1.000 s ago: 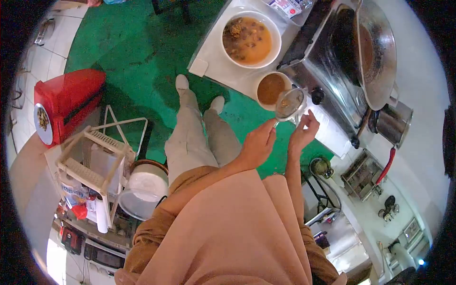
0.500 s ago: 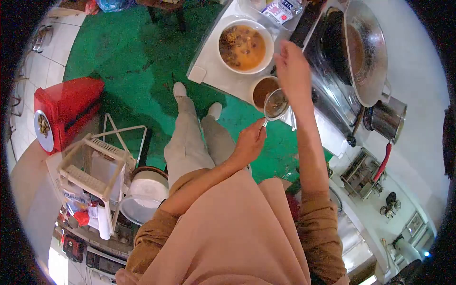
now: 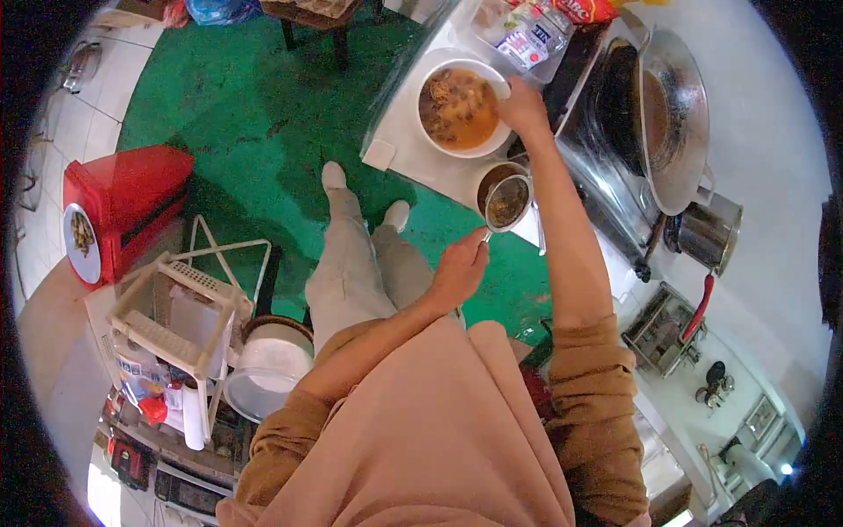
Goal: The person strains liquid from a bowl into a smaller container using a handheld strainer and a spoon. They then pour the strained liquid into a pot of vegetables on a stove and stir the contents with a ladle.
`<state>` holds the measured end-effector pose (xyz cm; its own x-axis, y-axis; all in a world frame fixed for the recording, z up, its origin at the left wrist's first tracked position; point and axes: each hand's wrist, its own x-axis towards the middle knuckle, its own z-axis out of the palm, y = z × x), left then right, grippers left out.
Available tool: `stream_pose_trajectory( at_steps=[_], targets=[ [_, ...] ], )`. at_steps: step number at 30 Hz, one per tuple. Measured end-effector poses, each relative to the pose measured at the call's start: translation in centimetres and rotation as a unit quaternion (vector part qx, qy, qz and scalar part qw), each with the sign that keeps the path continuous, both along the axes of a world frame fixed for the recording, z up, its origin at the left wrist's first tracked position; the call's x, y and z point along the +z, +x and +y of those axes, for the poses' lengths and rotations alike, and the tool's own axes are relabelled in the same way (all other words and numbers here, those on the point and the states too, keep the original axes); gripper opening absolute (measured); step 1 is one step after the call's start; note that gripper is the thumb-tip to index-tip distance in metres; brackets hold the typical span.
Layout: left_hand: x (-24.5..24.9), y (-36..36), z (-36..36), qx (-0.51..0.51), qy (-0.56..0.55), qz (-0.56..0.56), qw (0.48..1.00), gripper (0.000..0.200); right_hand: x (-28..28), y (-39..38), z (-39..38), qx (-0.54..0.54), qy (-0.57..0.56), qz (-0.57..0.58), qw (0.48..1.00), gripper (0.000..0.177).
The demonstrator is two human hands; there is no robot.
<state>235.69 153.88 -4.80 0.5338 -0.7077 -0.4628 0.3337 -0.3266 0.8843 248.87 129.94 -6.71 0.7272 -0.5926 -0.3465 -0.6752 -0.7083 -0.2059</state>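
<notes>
Two hands busy: your left hand [image 3: 461, 270] grips the handle of a fine strainer [image 3: 507, 202], near side, over or just beside the small bowl [image 3: 486, 182]. Your right hand [image 3: 524, 110] is at the right rim of the large white bowl [image 3: 465, 154], farther off on the surface [image 3: 443, 178] — can't tell if it's closed on it. Risk: one-sided pull could tilt the large bowl and slop liquid; a dipping left wrist could spill bits off the mesh. Strainer looks round, metal-rimmed, dark wet bits inside. Large bowl — orange-brown liquid, dark lumps, stringy clump far left.
</notes>
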Motion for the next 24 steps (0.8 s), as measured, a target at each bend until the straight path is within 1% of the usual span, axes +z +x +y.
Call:
stream_pose_trajectory(
  at_steps=[2, 3, 5, 6, 8, 9, 11, 12, 14, 15, 17, 18, 20, 21, 23, 24],
  targets=[
    [0.3, 0.3, 0.1, 0.000, -0.001, 0.001, 1.000, 0.031, -0.1, 0.2, -0.5, -0.010, 0.028, 0.015, 0.999, 0.039],
    [0.4, 0.5, 0.2, -0.002, -0.002, 0.001, 1.000, 0.031, -0.4, 0.2, -0.6, -0.012, 0.028, 0.015, 0.999, 0.039],
    [0.6, 0.8, 0.3, -0.016, 0.000, 0.010, 1.000, 0.031, -0.9, 0.3, -0.6, -0.064, 0.082, -0.001, 0.995, 0.048],
    [0.5, 0.7, 0.3, -0.018, 0.000, 0.009, 1.000, 0.031, -1.0, 0.0, -0.4, -0.066, 0.083, -0.002, 0.994, 0.048],
    [0.4, 0.7, 0.4, 0.005, -0.016, -0.005, 1.000, 0.031, -0.9, -0.5, 0.3, -0.086, 0.213, -0.109, 0.967, 0.056],
    [0.4, 0.8, 0.4, 0.003, -0.016, -0.006, 1.000, 0.031, -0.7, -0.6, 0.5, -0.087, 0.213, -0.110, 0.967, 0.056],
    [0.6, 1.0, 0.5, 0.006, -0.003, 0.005, 1.000, 0.030, -0.7, -1.0, 0.6, -0.097, 0.277, -0.118, 0.949, 0.060],
    [0.7, 1.2, 0.5, 0.004, -0.003, 0.004, 1.000, 0.030, -1.0, -1.1, 0.5, -0.098, 0.277, -0.120, 0.948, 0.060],
    [1.0, 1.6, 0.7, -0.012, 0.007, -0.005, 1.000, 0.030, -1.8, -1.4, 0.6, -0.124, 0.312, -0.191, 0.922, 0.058],
    [1.2, 1.8, 0.9, -0.014, 0.008, -0.007, 1.000, 0.030, -0.6, -1.2, 1.2, -0.125, 0.313, -0.193, 0.922, 0.058],
    [1.4, 2.0, 1.0, -0.015, 0.002, -0.006, 1.000, 0.029, 2.6, -1.2, 2.3, -0.195, 0.355, -0.188, 0.895, 0.060],
    [1.2, 1.8, 1.0, -0.017, 0.001, -0.007, 1.000, 0.029, 3.9, -1.3, 2.9, -0.196, 0.354, -0.189, 0.895, 0.060],
    [0.8, 1.5, 1.0, 0.019, -0.019, -0.057, 0.998, 0.028, 6.1, -1.8, 4.0, -0.266, 0.376, -0.242, 0.854, 0.062],
    [0.7, 1.5, 1.0, 0.018, -0.020, -0.059, 0.998, 0.028, 6.6, -2.3, 4.2, -0.266, 0.375, -0.245, 0.854, 0.062],
    [0.6, 1.5, 0.9, 0.024, -0.023, -0.045, 0.998, 0.029, 7.7, -3.6, 4.5, -0.286, 0.426, -0.329, 0.793, 0.063],
    [0.5, 1.5, 0.9, 0.023, -0.024, -0.046, 0.998, 0.029, 8.4, -4.4, 4.6, -0.286, 0.425, -0.332, 0.793, 0.063]
  ],
)
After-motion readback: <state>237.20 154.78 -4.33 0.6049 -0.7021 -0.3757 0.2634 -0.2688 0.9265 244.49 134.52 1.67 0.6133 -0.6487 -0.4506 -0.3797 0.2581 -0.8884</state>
